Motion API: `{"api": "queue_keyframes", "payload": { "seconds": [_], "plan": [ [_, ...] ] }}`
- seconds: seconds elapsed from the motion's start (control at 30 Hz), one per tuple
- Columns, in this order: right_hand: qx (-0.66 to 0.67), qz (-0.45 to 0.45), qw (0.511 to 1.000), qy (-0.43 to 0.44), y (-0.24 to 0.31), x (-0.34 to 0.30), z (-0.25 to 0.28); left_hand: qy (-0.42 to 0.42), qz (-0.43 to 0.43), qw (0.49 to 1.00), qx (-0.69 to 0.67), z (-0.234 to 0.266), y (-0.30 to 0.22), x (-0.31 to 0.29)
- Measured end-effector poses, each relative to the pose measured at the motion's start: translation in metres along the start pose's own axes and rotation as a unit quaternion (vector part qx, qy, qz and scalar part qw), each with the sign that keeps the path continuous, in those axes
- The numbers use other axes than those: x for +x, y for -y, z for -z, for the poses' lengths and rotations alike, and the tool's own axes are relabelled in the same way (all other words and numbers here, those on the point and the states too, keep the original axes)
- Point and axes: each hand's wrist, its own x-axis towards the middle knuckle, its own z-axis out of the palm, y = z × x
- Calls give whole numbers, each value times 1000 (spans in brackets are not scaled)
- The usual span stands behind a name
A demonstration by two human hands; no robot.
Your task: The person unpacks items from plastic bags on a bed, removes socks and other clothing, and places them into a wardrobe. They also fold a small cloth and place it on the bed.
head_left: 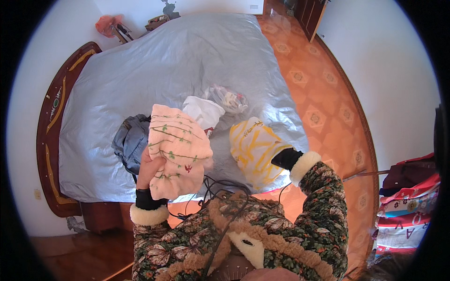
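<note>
My left hand (149, 169) is closed on the side edge of a folded pink towel (180, 136) printed with green vines and a small red figure. The towel is held up above the bed's near edge. On the right, the black cuff (287, 159) of my right sleeve meets a white cloth with yellow streaks (253, 147). That cloth covers my right hand, so its fingers are hidden. A grey-blue bag or bundle (131, 140) lies just left of the pink towel, partly behind it.
A silvery sheet (187, 56) covers the bed, with a white plastic bag (201, 110) and a clear bag with things inside (229, 99) on it. Black cables (220, 185) hang near my waist. Colourful fabrics (405, 206) are at right; the dark headboard (58, 100) is at left.
</note>
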Motion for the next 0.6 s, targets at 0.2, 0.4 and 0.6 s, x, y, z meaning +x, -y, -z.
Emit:
{"api": "queue_keyframes", "payload": {
  "seconds": [0.2, 0.4, 0.6],
  "plan": [
    [599, -219, 770, 15, 13, -10, 40, 57, 22, 997, 43, -9, 18, 8],
    [163, -11, 983, 79, 45, 19, 81, 84, 42, 992, 90, -20, 30, 17],
    [120, 131, 983, 51, 99, -18, 124, 124, 23, 983, 132, -31, 35, 28]
  ]
}}
